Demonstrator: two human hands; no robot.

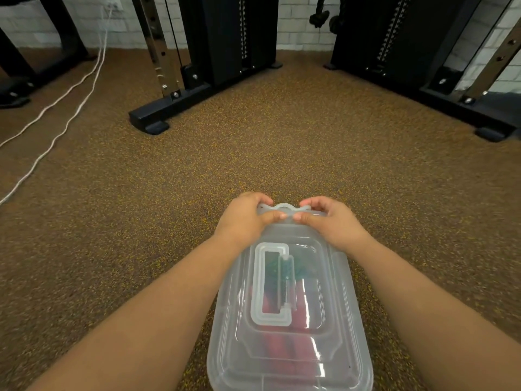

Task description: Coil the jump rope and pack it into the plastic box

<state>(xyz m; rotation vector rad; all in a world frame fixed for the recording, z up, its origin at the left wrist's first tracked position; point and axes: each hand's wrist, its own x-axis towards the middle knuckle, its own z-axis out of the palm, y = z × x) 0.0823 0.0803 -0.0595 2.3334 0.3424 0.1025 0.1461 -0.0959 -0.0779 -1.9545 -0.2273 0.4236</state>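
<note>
A clear plastic box (338, 351) lies on the floor just in front of me with its lid on and a flat carry handle (272, 283) folded on top. Through the lid I see the jump rope (277, 348) as blurred red shapes, with a green part nearer the far end. My left hand (245, 218) and my right hand (328, 221) both grip the clasp (284, 208) at the box's far end, thumbs on top and fingers curled over its edge. The clasp's position against the box is hidden by my fingers.
Speckled brown rubber flooring (197, 179) surrounds the box. Black gym machine frames (174, 108) stand ahead at the left and at the right (451, 94). White cables (62, 119) run across the floor at far left. A white brick wall is behind.
</note>
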